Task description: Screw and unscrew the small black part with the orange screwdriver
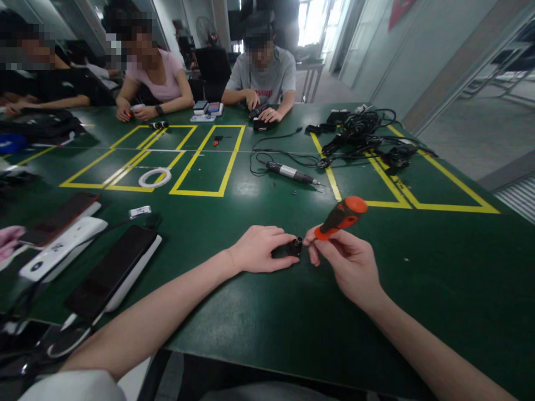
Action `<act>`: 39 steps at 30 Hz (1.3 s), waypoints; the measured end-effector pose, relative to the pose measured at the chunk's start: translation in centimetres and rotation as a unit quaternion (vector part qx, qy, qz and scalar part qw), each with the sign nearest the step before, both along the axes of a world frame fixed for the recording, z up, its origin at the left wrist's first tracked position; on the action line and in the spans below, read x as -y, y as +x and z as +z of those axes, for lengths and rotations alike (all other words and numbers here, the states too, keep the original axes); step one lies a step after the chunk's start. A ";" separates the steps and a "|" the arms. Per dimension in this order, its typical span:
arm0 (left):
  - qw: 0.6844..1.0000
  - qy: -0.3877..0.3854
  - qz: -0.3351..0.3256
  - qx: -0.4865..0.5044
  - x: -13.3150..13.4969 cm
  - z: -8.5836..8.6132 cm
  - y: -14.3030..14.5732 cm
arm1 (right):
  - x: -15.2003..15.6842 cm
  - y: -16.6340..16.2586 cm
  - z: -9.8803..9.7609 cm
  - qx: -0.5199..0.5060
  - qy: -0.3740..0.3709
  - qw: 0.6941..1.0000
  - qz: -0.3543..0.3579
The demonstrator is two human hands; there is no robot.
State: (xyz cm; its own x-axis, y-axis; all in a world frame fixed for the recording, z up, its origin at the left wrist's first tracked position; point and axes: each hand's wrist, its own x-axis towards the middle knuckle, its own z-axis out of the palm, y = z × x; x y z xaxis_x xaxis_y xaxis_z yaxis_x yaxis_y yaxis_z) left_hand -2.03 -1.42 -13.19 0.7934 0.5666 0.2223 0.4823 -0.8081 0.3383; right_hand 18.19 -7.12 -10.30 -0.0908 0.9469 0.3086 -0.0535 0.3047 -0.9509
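My left hand (263, 249) pinches a small round black part (295, 246) between thumb and fingers, resting it on the green table (234, 317). Just to the right, my right hand (351, 259) is closed around the lower end of a screwdriver (340, 217) with an orange and black handle. The handle leans up and to the right, its orange end uppermost. The screwdriver's shaft is mostly hidden by my fingers, and I cannot tell whether its tip touches the black part.
An electric screwdriver pen (292, 172) with a cord lies ahead, near tangled black cables (359, 133). A white ring (154, 177) lies among yellow tape outlines. Phones (112, 267) and a white power strip (62, 248) are at left. Several people (267, 72) sit across the table.
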 end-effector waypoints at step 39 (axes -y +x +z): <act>1.000 0.011 -0.007 0.012 -0.1 0.1 -0.1 | 0.0 -0.2 -0.1 -0.001 -0.005 1.000 0.007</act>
State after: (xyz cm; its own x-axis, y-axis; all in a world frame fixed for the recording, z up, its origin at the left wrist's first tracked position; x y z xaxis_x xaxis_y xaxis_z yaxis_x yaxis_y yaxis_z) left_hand -2.17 -1.34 -13.12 0.7955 0.5501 0.2542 0.4626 -0.8222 0.3316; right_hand 18.00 -7.13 -10.41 -0.1033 0.9483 0.2999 -0.0604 0.2950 -0.9536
